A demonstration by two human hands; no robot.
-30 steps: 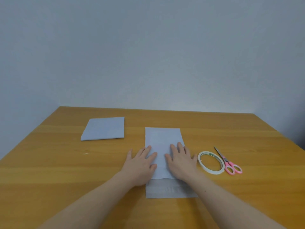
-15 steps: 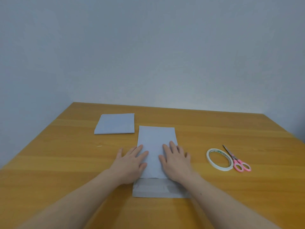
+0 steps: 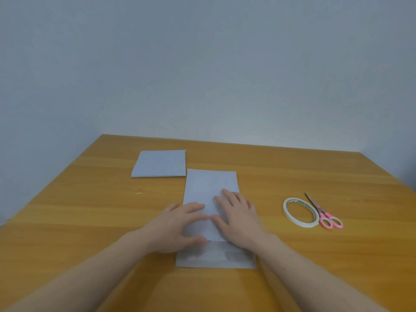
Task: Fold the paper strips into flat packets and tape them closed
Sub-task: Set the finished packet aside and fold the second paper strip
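My two bare forearms enter from the bottom edge, no sleeves in view on either. My left hand and right hand wear no gloves, rings, watch or bands. Nails look short and plain; the left hand's fingertips are motion-blurred. One small dark mole marks my right forearm.
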